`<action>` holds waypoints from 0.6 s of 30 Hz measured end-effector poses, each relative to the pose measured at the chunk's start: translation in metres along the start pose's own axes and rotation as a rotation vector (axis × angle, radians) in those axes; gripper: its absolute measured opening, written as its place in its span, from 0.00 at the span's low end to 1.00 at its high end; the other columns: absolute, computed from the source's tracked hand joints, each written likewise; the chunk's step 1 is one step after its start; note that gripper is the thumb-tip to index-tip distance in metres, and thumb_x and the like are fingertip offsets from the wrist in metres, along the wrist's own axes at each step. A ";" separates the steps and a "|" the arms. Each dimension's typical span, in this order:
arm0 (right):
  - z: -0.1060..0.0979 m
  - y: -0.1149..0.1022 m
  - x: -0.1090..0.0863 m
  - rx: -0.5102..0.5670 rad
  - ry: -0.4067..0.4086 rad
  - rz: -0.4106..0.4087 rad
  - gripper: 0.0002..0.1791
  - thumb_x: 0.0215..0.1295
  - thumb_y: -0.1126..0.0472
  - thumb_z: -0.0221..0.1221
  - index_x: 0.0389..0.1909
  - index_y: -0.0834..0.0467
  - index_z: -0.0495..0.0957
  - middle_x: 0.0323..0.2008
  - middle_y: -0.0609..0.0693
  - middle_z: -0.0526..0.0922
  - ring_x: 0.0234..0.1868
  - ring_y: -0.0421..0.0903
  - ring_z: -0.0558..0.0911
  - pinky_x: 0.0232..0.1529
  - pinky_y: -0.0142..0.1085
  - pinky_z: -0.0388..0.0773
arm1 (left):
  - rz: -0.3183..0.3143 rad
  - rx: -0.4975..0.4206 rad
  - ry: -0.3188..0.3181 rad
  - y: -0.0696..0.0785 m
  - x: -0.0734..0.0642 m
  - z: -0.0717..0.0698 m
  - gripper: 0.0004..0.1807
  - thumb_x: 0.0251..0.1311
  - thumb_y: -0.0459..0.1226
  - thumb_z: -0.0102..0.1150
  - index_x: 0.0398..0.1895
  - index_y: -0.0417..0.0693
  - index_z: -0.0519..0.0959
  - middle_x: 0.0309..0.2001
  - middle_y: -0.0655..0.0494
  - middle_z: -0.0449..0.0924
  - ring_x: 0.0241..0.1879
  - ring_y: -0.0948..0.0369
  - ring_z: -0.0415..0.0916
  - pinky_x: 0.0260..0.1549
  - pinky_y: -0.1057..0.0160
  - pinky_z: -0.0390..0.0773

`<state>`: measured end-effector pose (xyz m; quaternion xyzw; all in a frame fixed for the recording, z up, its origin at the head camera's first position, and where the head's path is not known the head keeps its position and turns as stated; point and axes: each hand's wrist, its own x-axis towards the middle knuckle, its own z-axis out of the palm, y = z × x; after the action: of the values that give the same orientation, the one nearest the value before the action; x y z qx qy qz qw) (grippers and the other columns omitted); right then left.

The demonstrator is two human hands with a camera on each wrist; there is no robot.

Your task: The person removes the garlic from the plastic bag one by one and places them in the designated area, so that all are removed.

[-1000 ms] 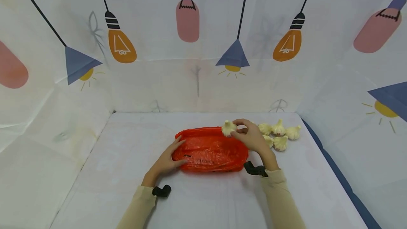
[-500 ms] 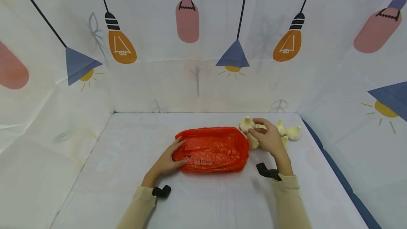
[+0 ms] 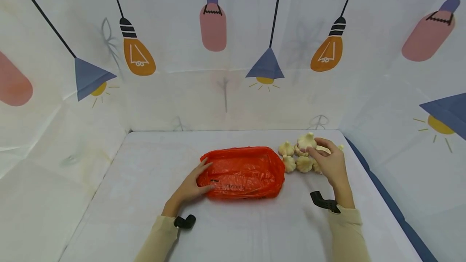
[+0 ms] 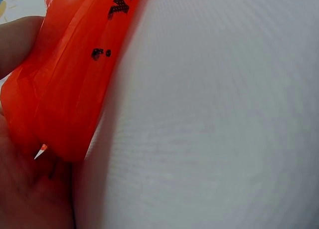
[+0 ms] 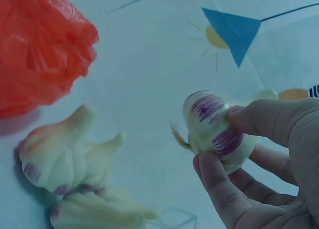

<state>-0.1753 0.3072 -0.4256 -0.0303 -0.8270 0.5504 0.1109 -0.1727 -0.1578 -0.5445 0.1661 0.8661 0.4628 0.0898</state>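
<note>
Right wrist view shows your right hand [image 5: 271,164] with its grip closed around one garlic bulb [image 5: 214,126], the thumb below and the fingers above, and the bulb held up off the tabletop [image 5: 144,89]. In the head view this bulb [image 3: 306,141] is just above the pile of garlic bulbs [image 3: 296,161], which lies at the right of the red plastic bag [image 3: 242,172], close to its right end.

To do this step well, I think you should keep the pinch light but sure, because the dry skin can slip or tear. Lift the bulb fully clear of the pile so its stem does not pull a neighbour along. Your left hand [image 3: 189,187] lies on the left end of the bag with fingers nearly straight, pressing the plastic down rather than gripping it; keep that pressure, since the thin bag probably slides easily on the smooth tabletop.

The bulb is cream-white with purple stripes on the skin, a short dry stem on one end and a few root hairs on the other. It looks whole and firm. The bag is wrinkled and has small black print on its side [image 4: 119,4].
</note>
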 end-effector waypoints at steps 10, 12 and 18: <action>-0.023 0.016 -0.005 -0.029 0.063 0.057 0.33 0.69 0.53 0.67 0.69 0.65 0.71 0.55 0.42 0.72 0.41 0.22 0.81 0.39 0.19 0.79 | -0.021 0.003 -0.007 0.000 0.001 0.001 0.46 0.59 0.53 0.71 0.80 0.60 0.62 0.84 0.56 0.47 0.82 0.44 0.44 0.75 0.30 0.51; -0.027 0.021 -0.005 -0.049 0.084 0.060 0.32 0.69 0.54 0.67 0.69 0.65 0.71 0.54 0.41 0.72 0.41 0.21 0.81 0.38 0.18 0.79 | -0.029 -0.001 -0.005 0.000 0.001 0.001 0.46 0.59 0.53 0.71 0.80 0.61 0.62 0.84 0.57 0.47 0.82 0.44 0.44 0.75 0.30 0.50; -0.035 0.041 -0.010 -0.081 0.163 0.057 0.30 0.67 0.58 0.68 0.67 0.65 0.74 0.54 0.38 0.73 0.38 0.19 0.80 0.36 0.17 0.78 | -0.049 -0.007 -0.010 0.001 0.000 0.001 0.46 0.59 0.53 0.71 0.80 0.62 0.62 0.84 0.58 0.46 0.82 0.44 0.44 0.75 0.30 0.49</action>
<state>-0.1609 0.3533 -0.4516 -0.1027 -0.8357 0.5150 0.1607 -0.1717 -0.1564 -0.5440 0.1466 0.8678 0.4628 0.1060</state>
